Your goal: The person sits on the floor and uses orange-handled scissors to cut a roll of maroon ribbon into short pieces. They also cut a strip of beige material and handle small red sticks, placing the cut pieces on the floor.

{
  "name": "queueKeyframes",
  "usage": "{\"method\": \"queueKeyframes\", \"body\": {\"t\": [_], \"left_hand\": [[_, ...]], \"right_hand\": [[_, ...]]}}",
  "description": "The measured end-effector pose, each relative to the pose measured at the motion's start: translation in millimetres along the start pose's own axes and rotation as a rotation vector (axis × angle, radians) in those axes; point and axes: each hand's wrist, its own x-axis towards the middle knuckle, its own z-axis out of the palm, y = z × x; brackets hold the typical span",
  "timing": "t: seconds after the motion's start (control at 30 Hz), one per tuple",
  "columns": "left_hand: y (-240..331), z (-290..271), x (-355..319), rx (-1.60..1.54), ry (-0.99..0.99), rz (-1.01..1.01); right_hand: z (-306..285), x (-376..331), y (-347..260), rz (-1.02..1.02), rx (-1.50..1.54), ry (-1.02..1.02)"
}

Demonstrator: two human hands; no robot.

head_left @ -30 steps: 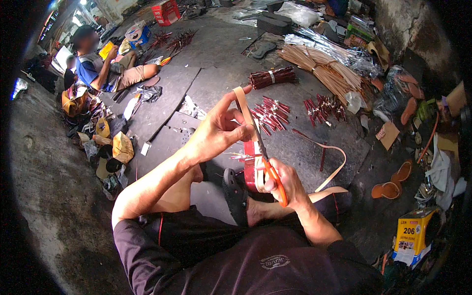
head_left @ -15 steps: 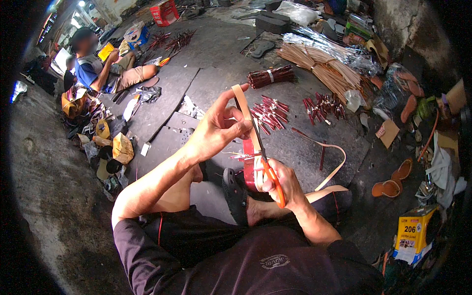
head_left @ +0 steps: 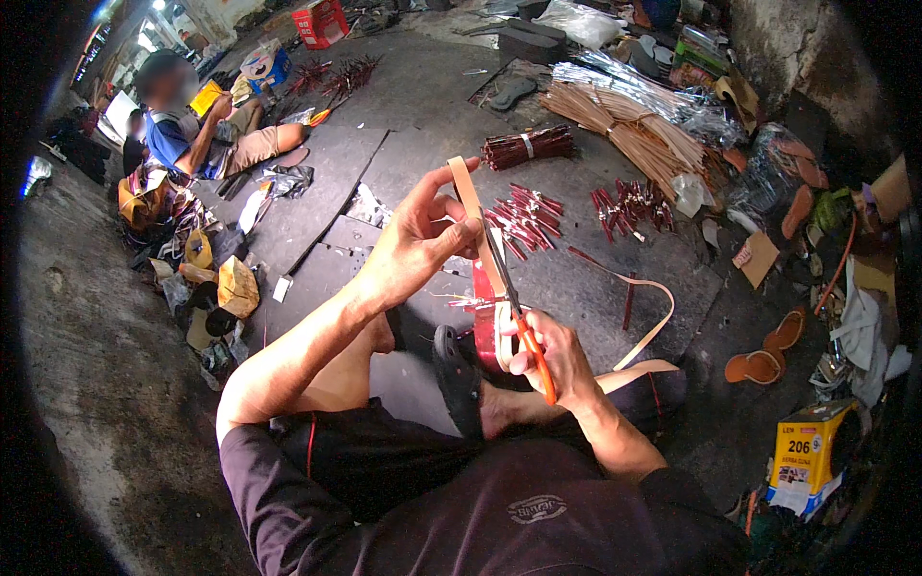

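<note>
Left hand pinches a narrow, flat tan strip, centre of frame; right hand closed round orange-handled metal scissors. I'd guess strip's light, bendy, not slippery; grip flat faces, mid-length.

A dark, scuffed floor spreads through the room, cut by a long straight seam; a stained, patchy wall rises at upper right; mottled grey concrete fills the left side; white lamps glow at far upper left.
</note>
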Motion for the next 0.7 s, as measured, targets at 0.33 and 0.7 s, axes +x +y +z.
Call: {"method": "queueKeyframes", "body": {"t": [0.33,0.7], "left_hand": [[4,8,-4,0.027,-0.036,-0.007],[-6,-3,1,-0.041,0.002,-0.013]], "right_hand": [[-5,8,-17,-0.052,-0.097,0.012],[0,-3,-12,-0.006,-0.093,0.019]]}}
